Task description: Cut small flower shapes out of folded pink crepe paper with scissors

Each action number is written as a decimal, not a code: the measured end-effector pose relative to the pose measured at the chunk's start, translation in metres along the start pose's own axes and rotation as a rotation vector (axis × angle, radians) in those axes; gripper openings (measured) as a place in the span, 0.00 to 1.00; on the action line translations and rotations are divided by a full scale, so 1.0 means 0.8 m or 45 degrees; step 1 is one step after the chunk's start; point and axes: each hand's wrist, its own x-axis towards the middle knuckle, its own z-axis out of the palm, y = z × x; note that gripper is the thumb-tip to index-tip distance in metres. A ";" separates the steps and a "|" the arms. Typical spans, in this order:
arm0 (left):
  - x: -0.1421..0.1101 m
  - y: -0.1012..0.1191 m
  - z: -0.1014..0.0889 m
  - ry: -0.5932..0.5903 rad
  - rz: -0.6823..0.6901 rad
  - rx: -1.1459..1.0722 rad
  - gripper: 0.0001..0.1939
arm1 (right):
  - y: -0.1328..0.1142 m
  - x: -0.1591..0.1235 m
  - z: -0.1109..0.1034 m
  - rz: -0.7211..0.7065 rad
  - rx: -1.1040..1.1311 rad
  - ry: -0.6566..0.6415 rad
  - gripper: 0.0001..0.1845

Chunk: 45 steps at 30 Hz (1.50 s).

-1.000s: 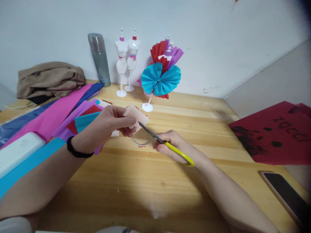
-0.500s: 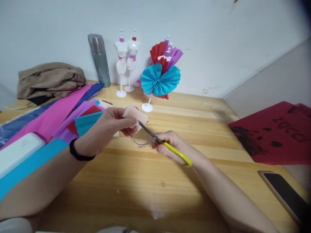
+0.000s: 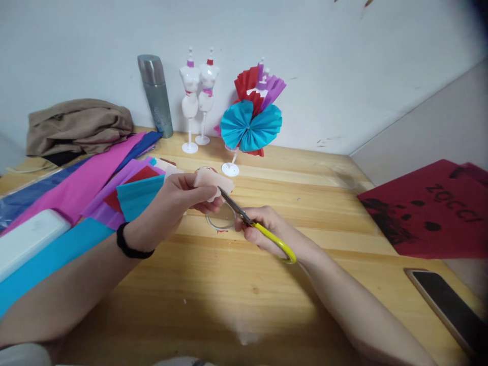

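Observation:
Pinched between the thumb and fingers of my left hand (image 3: 183, 195) is a small pale pink piece of paper (image 3: 215, 182). My right hand (image 3: 269, 229) is closed around a pair of scissors with yellow handles (image 3: 275, 241). Their dark blades point up and left, with the tips at the paper's lower edge by my left thumb. Below the paper, a roll of clear tape (image 3: 221, 227) lies on the wooden table, partly covered by my left fingers. A round patterned item (image 3: 206, 169) shows just behind the paper, mostly hidden.
White mini mannequins (image 3: 189, 96) stand near the wall, one bearing a blue pleated paper fan (image 3: 249, 127). A flask (image 3: 155, 96), brown cloth (image 3: 78, 127) and coloured paper (image 3: 141, 193) are at left, with a white box (image 3: 34, 239). A red bag (image 3: 427, 213) and phone (image 3: 450, 305) lie right.
My left hand and the paper have shifted slightly right. The scissors have moved slightly left, their tips still at the paper's edge.

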 end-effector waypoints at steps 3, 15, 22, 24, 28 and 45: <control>0.000 -0.002 0.000 -0.003 0.009 -0.009 0.09 | 0.001 0.000 0.001 0.006 -0.003 0.013 0.26; -0.002 0.000 -0.005 -0.066 0.031 0.015 0.07 | 0.005 0.003 -0.001 -0.074 -0.121 0.005 0.26; 0.000 -0.002 -0.005 -0.108 0.027 0.012 0.08 | 0.005 0.003 -0.001 -0.072 -0.133 0.000 0.26; 0.000 -0.003 -0.005 -0.103 0.027 0.000 0.08 | 0.005 0.003 0.000 -0.066 -0.135 -0.006 0.26; -0.001 -0.004 -0.004 -0.085 0.019 -0.012 0.08 | 0.005 0.003 0.000 -0.084 -0.141 0.002 0.27; -0.001 -0.002 -0.005 -0.097 0.040 -0.005 0.08 | 0.005 0.003 -0.001 -0.084 -0.126 0.006 0.24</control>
